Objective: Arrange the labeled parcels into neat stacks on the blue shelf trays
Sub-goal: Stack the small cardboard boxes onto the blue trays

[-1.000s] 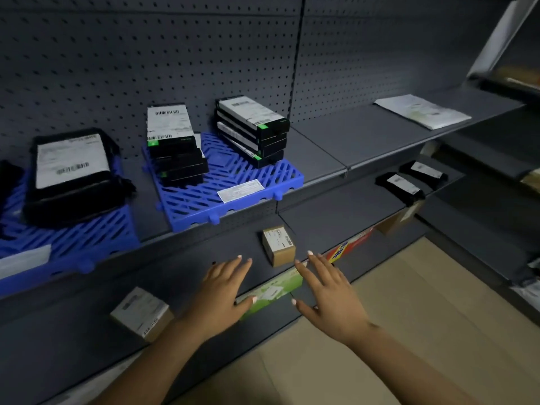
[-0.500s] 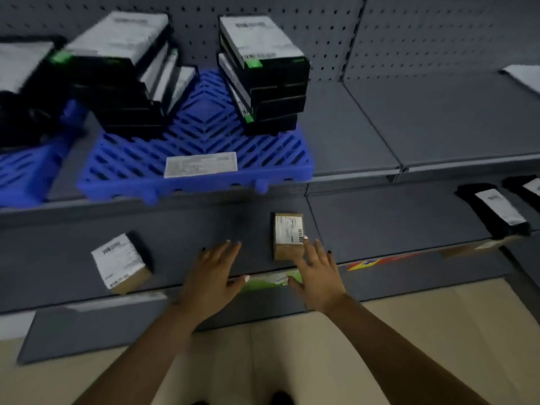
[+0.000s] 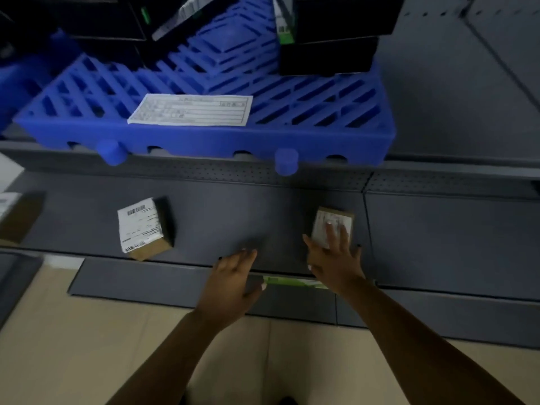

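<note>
Parcels wait on two levels of a grey metal shelf unit (image 3: 233, 217) as we reach for a small brown cardboard box with a white label (image 3: 333, 226) on the lower shelf. Our right hand (image 3: 333, 258) lies on its top with fingers spread and straight, not yet curled round it; our left hand (image 3: 233, 276) hovers open just beside, holding nothing. A flat-fingered lift could let the box slip or tip, we judge, and carrying it up could knock the black boxes (image 3: 327, 39) stacked on the blue slatted plastic tray (image 3: 292, 112) above. A loose white paper slip (image 3: 191, 110) on that tray could be swept off. A second labelled brown box (image 3: 143, 228) sits well apart to the left, near the shelf edge. Below lie a green strip (image 3: 292, 280) and a beige floor (image 3: 73, 331); the light is dim.
</note>
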Demonstrator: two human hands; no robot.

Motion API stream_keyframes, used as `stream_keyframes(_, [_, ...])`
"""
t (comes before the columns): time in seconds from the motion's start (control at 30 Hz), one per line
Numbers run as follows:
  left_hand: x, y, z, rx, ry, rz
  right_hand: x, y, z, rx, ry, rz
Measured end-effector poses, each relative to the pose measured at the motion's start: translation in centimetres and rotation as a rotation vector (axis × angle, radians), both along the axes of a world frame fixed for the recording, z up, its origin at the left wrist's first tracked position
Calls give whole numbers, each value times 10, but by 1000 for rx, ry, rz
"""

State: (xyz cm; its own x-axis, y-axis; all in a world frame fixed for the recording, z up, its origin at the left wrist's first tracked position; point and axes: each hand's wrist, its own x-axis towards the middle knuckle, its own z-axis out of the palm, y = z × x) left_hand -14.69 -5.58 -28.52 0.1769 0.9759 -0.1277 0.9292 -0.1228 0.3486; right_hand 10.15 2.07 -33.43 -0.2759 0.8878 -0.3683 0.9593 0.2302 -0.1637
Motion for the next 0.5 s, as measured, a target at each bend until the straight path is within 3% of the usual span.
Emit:
stream_keyframes(0.2, [-22,-11,-14,-74,8,63,-6,0,-9,18,-2,6])
stream_keyframes(0.5, [-89,-30,-1,-144,27,124,-58,-39,22,280,-18,113])
